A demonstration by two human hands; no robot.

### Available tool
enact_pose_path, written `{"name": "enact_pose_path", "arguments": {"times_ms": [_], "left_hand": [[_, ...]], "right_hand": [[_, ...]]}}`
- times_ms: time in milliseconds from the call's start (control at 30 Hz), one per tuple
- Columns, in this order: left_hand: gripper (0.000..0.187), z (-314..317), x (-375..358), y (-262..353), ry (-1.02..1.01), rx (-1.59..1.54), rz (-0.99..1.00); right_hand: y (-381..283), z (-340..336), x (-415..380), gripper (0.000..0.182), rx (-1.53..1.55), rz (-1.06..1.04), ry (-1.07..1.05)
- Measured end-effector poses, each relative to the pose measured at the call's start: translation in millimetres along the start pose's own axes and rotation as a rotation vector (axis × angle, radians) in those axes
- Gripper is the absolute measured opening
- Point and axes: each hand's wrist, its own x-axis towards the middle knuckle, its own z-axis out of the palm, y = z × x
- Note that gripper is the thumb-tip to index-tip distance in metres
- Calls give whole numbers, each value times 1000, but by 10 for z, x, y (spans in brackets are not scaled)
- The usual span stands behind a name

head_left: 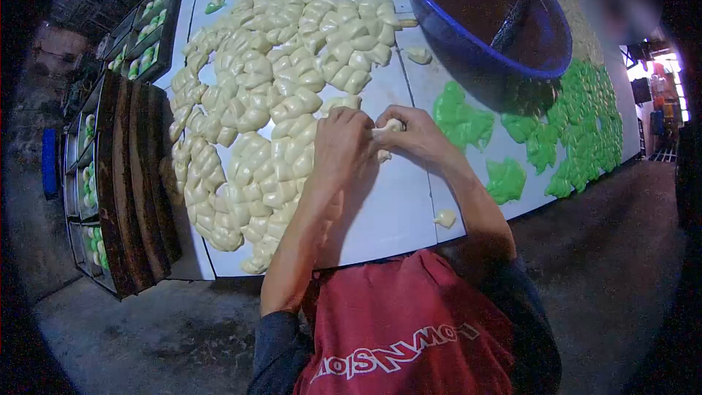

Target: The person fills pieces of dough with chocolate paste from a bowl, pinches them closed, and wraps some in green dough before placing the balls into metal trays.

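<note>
My left hand (pixel 342 143) is closed, its fingers bent over one end of a small piece of cream-coloured dough (pixel 393 126). The other end sits pinched in my right hand (pixel 418 136), and a short strip of dough spans the gap between the two hands. Both hands are just above the white tabletop (pixel 384 208). Beside my left hand lies a wide spread of shiny cream dough pieces (pixel 256 153), many touching one another. Flattened green dough (pixel 462 115) lies to the right of my right hand.
A big blue basin (pixel 479 51) with brown contents and a dark tool stands at the far side. More green dough (pixel 585 124) covers the right end. Stacked trays (pixel 131 183) holding green and white pieces stand at the left. A small dough scrap (pixel 445 218) lies near the front edge.
</note>
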Motion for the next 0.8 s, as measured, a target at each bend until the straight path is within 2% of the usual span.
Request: {"name": "enact_pose_path", "arguments": {"times_ms": [67, 133, 200, 333, 400, 433, 500, 533, 633, 667, 700, 767, 800], "left_hand": [[27, -31, -23, -51, -30, -70, -12], [26, -77, -23, -66, -60, -87, -12], [24, -74, -46, -57, -6, -98, 22], [18, 12, -139, -16, 34, 71, 35], [19, 84, -157, -48, 57, 122, 15], [24, 79, -152, -47, 47, 115, -19], [35, 44, -147, 29, 4, 95, -64], [61, 4, -128, 109, 88, 67, -55], [74, -198, 43, 386, 84, -358, -19], [83, -169, 78, 456, 138, -463, 35], [71, -182, 102, 595, 145, -577, -66], [51, -176, 171, 647, 6, -697, -129], [36, -233, 179, 751, -35, -768, -177]], "right_hand": [[0, 9, 26, 21, -48, -65, 22], [-250, 12, -86, 13, 171, 49, 28], [-367, 9, -142, 11, 361, 147, 22], [-328, -38, -242, 14, 640, 98, -41], [-357, -221, -358, 19, 879, -193, -178], [-398, -282, -394, 21, 997, -344, -245], [-546, -318, -521, 31, 975, -329, -38], [-619, -334, -567, 35, 957, -327, 69], [-595, -278, -553, 46, 780, -165, 193], [-524, -263, -566, 43, 745, -111, 152], [-457, -236, -581, 38, 755, -87, 112], [-406, -148, -639, 31, 712, -65, 168], [-426, -173, -661, 29, 553, 4, 234]]}}
